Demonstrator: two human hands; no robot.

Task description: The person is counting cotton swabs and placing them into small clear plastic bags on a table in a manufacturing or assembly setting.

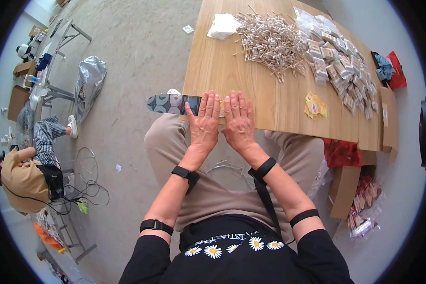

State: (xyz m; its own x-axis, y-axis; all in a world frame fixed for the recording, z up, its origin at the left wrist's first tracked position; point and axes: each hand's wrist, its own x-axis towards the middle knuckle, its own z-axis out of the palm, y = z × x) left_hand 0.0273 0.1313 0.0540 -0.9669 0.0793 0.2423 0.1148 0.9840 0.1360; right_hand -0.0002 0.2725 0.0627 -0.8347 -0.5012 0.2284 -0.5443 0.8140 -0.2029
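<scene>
My left hand (pixel 205 120) and my right hand (pixel 239 120) lie side by side at the table's front edge, palms down and fingers stretched out. Between them shows a sliver of a small yellow-and-orange printed piece (pixel 222 108); the rest of it is hidden under the hands. A dark grey strip with a circle pattern (pixel 164 103) runs under my left hand and sticks out past the table's left edge. Farther back lies a loose heap of cotton swabs (pixel 270 42). To the right of my right hand are several yellow printed cards (pixel 315 105).
Packed bundles of cotton swabs (pixel 341 71) are piled on the wooden table (pixel 213 61), right. White sheets or bags (pixel 223 26) lie at the back left. Cardboard boxes (pixel 344 191) stand by the table's right side. Another person (pixel 28 175) sits at the far left near cables.
</scene>
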